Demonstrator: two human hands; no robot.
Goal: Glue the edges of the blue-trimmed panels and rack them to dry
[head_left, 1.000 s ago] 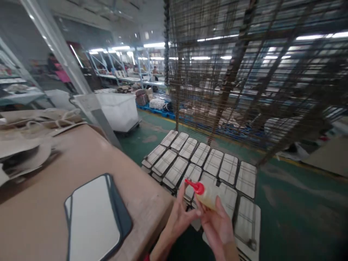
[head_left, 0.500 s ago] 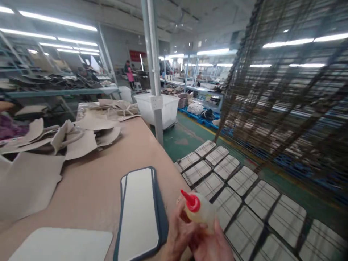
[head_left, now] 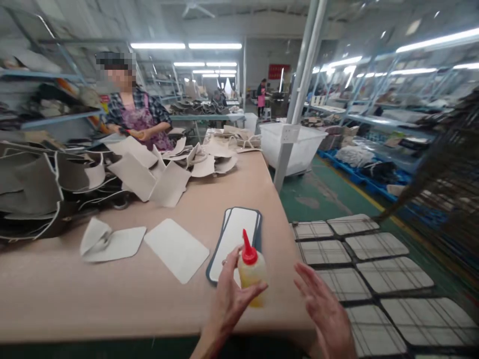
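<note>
My left hand (head_left: 232, 294) is wrapped round a squeeze bottle (head_left: 252, 275) with a red nozzle cap and yellowish liquid inside. The bottle is upright, at the near right part of the table. Apart from it, my right hand (head_left: 324, 304) hangs off the table's right edge, fingers stretched out and holding nothing. Just behind the bottle lies a small stack of white rounded panels with dark blue edges (head_left: 234, 232). A flat white sheet (head_left: 177, 251) and a curled white piece (head_left: 119, 243) lie farther left on the table.
Cut beige pieces (head_left: 170, 182) heap along the table's far side (head_left: 247, 174). A co-worker (head_left: 138, 112) stands behind them. To the right, a rack (head_left: 370, 281) bears rows of pale panels. A metal post (head_left: 299, 94) and a white bin (head_left: 312, 147) stand past the far corner.
My right hand has come off the bottle and opened, moving right. The left hand keeps the bottle, now more upright. The view has swung left, bringing the co-worker in.
</note>
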